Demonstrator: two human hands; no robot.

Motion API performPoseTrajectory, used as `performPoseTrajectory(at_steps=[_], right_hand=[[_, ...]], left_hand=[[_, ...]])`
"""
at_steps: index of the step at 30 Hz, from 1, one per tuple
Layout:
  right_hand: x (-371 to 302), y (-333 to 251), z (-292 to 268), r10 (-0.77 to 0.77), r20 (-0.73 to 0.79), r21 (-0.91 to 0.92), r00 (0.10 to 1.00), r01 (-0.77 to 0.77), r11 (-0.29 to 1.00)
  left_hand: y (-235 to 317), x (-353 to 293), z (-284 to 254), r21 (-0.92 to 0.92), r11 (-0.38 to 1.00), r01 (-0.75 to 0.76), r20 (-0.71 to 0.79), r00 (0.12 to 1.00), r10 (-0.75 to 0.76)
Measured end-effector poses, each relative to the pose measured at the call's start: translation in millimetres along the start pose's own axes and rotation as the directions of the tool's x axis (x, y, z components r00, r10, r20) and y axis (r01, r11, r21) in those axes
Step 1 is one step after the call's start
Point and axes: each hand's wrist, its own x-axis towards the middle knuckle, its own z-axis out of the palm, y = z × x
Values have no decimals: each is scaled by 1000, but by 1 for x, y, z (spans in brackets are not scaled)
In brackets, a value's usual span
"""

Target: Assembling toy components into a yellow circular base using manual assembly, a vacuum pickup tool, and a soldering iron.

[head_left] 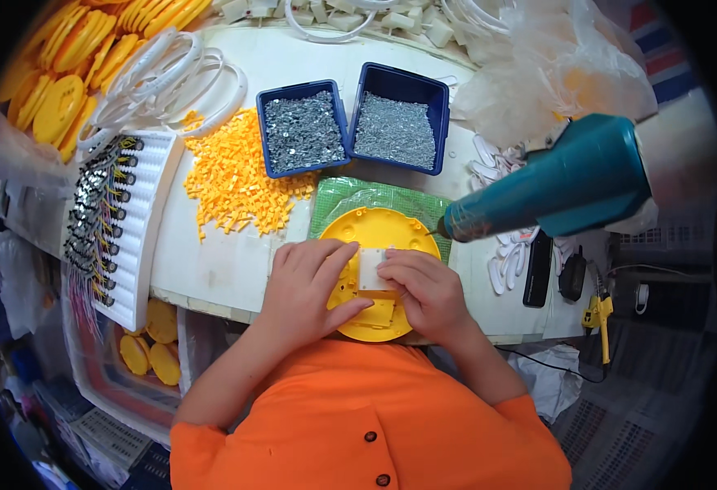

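A round yellow plastic housing (pixel 364 229) lies on a green mat (pixel 334 196) near the bench's front edge. On its middle sits a white rectangular block (pixel 370 269). My right hand (pixel 428 290) has its fingers bent together at the block's right edge. My left hand (pixel 308 286) rests on the housing's left side, fingers stretched out and thumb apart, pointing toward the block. Just right of the housing, a teal power screwdriver (pixel 554 186) reaches in from the right, its tip close to the housing's upper right rim.
Two blue bins (pixel 343 139) (pixel 444 98) of small metal parts stand behind the mat. Small yellow pieces (pixel 240 175) lie left, beside a white foam tray (pixel 156 220) of wired components. Yellow discs (pixel 60 106) are piled far left. A black phone-like object (pixel 538 269) and a yellow soldering-iron-like tool (pixel 599 317) are right.
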Motion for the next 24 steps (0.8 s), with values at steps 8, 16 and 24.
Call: performPoseTrajectory(at_steps=[8,16,24], right_hand=[[-3,-10,8,37,-84,-86,996,-44,995],[-2,-14,14,82,-72,-98,994,-89,991],[0,-13,11,59,-65,-153,996,-68,986]], left_hand=[[-21,40,-11,-195,965,-174,263,939,222],[-35,53,-10,-211,956,-205,322,909,266],[-37,51,-9,-228,951,-208,335,901,277]])
